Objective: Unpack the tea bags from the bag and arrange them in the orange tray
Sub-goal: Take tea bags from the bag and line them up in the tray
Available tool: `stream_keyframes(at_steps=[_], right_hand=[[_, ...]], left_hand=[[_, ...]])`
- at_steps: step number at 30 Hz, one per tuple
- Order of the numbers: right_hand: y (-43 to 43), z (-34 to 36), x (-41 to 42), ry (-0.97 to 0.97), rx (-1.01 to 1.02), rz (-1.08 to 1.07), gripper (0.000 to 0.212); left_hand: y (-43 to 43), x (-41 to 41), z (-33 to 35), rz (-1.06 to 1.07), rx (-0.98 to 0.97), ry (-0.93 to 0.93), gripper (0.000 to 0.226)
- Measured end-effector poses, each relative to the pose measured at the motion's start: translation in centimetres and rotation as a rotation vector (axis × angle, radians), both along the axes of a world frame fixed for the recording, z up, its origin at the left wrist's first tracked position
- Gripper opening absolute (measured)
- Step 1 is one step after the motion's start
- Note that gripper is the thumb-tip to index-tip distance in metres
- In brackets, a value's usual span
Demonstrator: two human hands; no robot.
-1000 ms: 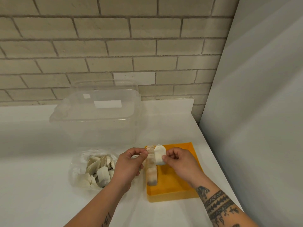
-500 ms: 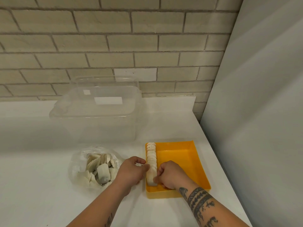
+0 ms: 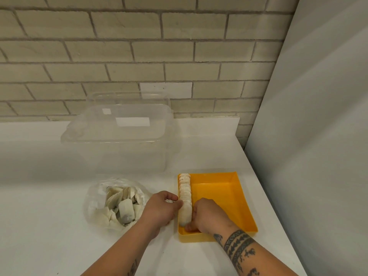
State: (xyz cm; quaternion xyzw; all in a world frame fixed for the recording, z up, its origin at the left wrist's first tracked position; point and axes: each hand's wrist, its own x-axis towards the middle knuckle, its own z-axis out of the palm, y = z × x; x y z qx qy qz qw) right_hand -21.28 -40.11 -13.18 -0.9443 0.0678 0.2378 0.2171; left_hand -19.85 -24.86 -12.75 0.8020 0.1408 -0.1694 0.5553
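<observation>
White counter (image 3: 39,226) carries everything here, and a wall of pale bricks (image 3: 119,56) stands behind it. At the left lies a clear plastic bag (image 3: 93,198), open and crumpled, with many loose tea bags (image 3: 125,210) heaped inside it. Behind the bag, nearer to the wall, stands a big transparent box (image 3: 123,154) with its lid (image 3: 119,124) on top. It is apart from both hands and does not block them.

Just right of the bag comes the left hand (image 3: 161,211). Its fingers are curled, and the thumb and forefinger reach to the left wall of the orange tray (image 3: 235,198), where their tips come against the left side of the row of tea bags (image 3: 184,194). Something small and pale shows between the thumb and forefinger. I cannot tell what it is, nor whether the hand really pinches it.

The row stands on edge along the tray's left wall, from the far corner almost to the near wall. The right hand (image 3: 209,216) is inside the tray, at the near end of the row. Its fingers are curled against the right side of the last bags and the thumb lies low by the near end, so this hand grips that end of the row. Its fingertips are hidden behind the back of the hand, and the last bag cannot be told apart from its neighbours.

The tattooed right forearm crosses the tray's near wall. At the far right a grey panel (image 3: 318,136) rises beside the counter edge. Both forearms are cut off by the lower border.
</observation>
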Motion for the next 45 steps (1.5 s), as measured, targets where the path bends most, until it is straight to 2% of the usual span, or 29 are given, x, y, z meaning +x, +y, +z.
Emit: stream_keyframes(at_steps=[4, 6, 11, 14, 16, 20, 26, 30, 34, 36, 38, 41, 45], right_hand=[[-0.7, 0.7, -0.2, -0.002, 0.002, 0.003, 0.047], [-1.5, 1.4, -0.2, -0.053, 0.053, -0.012, 0.039], [-1.5, 3.0, -0.2, -0.268, 0.519, -0.091, 0.009], [-0.4, 4.0, -0.7, -0.234, 0.835, -0.154, 0.007], [0.1, 4.3, -1.1, -0.196, 0.916, -0.23, 0.009], [0.5, 4.0, -1.3, -0.198, 0.925, -0.287, 0.019], [-0.3, 3.3, -1.3, -0.345, 0.913, -0.373, 0.004], [-0.6, 3.2, -1.2, -0.397, 0.909, -0.37, 0.01], [-0.6, 3.1, -0.9, -0.347, 0.885, -0.341, 0.021], [-0.7, 3.1, -0.8, -0.327, 0.828, -0.278, 0.018], [-0.8, 3.1, -0.8, -0.338, 0.794, -0.247, 0.012], [-1.2, 3.2, -0.9, -0.404, 0.799, -0.31, 0.011], [-1.9, 3.4, -0.9, -0.41, 0.886, -0.382, 0.011]], left_hand=[[0.2, -0.1, 0.6, 0.038, -0.059, -0.019, 0.013], [0.3, 0.0, 1.4, 0.073, -0.147, -0.022, 0.014], [0.2, 0.2, 3.9, 0.174, -0.745, 0.13, 0.017], [-0.4, 0.1, 4.4, 0.221, -0.867, 0.125, 0.014], [-0.8, -0.1, 4.5, 0.216, -0.839, 0.088, 0.016], [-1.1, -0.4, 5.0, 0.165, -0.798, 0.023, 0.023], [-1.1, -0.6, 5.7, 0.102, -0.679, -0.078, 0.028], [-1.1, -0.6, 5.4, 0.138, -0.759, -0.046, 0.029], [-1.7, -0.7, 4.9, 0.134, -0.774, -0.014, 0.031], [-1.9, -0.7, 4.9, 0.103, -0.755, -0.022, 0.031], [-1.9, -0.7, 4.9, 0.068, -0.715, -0.035, 0.033], [-1.6, -0.6, 4.7, 0.042, -0.614, -0.059, 0.038], [-1.0, -0.9, 4.3, 0.029, -0.423, -0.137, 0.017]])
